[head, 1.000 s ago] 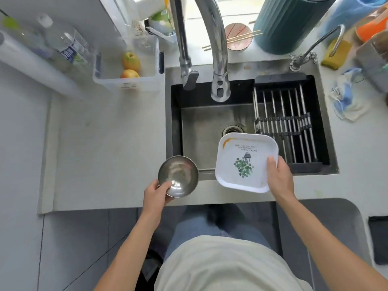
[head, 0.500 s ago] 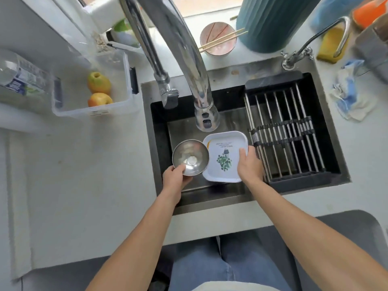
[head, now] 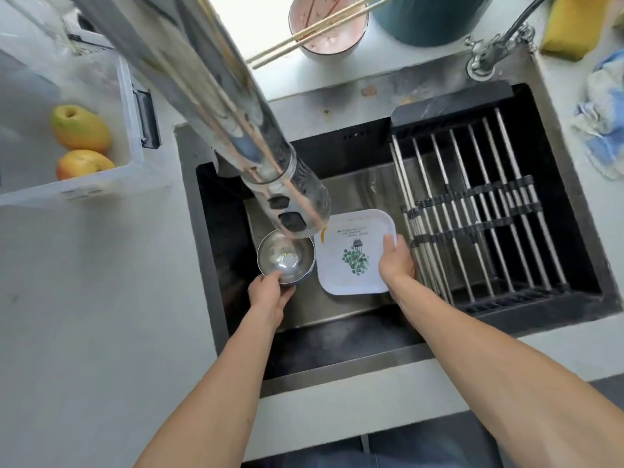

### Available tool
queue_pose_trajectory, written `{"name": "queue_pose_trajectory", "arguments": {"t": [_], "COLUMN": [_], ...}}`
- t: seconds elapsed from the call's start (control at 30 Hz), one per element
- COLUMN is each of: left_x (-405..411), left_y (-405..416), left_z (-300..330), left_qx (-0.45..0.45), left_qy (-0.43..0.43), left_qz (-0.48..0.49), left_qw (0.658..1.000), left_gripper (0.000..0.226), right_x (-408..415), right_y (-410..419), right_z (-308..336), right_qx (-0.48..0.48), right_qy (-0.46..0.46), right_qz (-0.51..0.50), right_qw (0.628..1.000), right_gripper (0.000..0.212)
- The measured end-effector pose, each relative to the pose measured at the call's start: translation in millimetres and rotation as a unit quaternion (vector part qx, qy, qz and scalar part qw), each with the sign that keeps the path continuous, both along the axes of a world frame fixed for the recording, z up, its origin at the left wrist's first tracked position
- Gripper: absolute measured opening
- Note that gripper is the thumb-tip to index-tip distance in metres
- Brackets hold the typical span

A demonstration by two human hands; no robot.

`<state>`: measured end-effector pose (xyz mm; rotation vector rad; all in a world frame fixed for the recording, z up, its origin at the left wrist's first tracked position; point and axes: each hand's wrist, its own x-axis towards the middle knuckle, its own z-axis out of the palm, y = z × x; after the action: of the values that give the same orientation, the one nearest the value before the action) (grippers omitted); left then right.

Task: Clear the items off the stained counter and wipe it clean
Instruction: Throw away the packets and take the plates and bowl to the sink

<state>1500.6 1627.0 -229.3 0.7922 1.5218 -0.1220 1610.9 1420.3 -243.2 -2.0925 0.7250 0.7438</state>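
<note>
Both my hands reach down into the dark steel sink. My left hand grips the near rim of a small steel bowl, low at the sink's left under the tap head. My right hand holds the right edge of a square white plate with a green plant print and an orange smear at its far left corner. Bowl and plate sit side by side close to the sink floor; whether they rest on it I cannot tell. The pale counter lies to the left.
A big chrome tap hangs over the sink and hides part of the bowl. A roll-up rack covers the sink's right side. A clear bin with two mangoes stands back left. A pink bowl with chopsticks, a yellow sponge and a blue-white cloth lie behind and right.
Both hands carried the bowl and the plate from over the sink's front edge down and further into the basin. My head leaned in closer over the sink.
</note>
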Motion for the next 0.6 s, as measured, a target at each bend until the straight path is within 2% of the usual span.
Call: {"name": "queue_pose_trajectory", "arguments": {"t": [0.13, 0.23, 0.4, 0.5, 0.6], "left_x": [0.9, 2.1, 1.3, -4.2, -16.4], "left_y": [0.0, 0.8, 1.4, 0.0, -3.8], "left_z": [-14.8, -21.0, -16.9, -4.5, 9.0], "left_qx": [0.021, 0.012, -0.006, -0.028, -0.031], "left_qy": [-0.007, -0.012, -0.023, -0.023, -0.012], "left_qz": [-0.010, -0.002, 0.004, -0.004, -0.023], "left_qw": [1.000, 1.000, 1.000, 0.999, 0.999], "left_gripper": [0.033, 0.031, 0.036, 0.027, 0.038], "right_x": [2.4, 2.8, -2.6, -4.6, -9.3], "right_y": [-1.7, 1.1, 4.7, 7.8, 7.2], "right_z": [-11.6, -13.9, -10.0, 0.9, 15.5], "right_qx": [-0.013, -0.043, -0.114, -0.104, -0.084], "right_qy": [-0.002, -0.003, -0.014, -0.002, 0.023], "right_qz": [0.001, -0.018, 0.017, 0.005, 0.016], "right_qw": [1.000, 0.999, 0.993, 0.995, 0.996], "right_gripper": [0.055, 0.055, 0.038, 0.043, 0.050]}}
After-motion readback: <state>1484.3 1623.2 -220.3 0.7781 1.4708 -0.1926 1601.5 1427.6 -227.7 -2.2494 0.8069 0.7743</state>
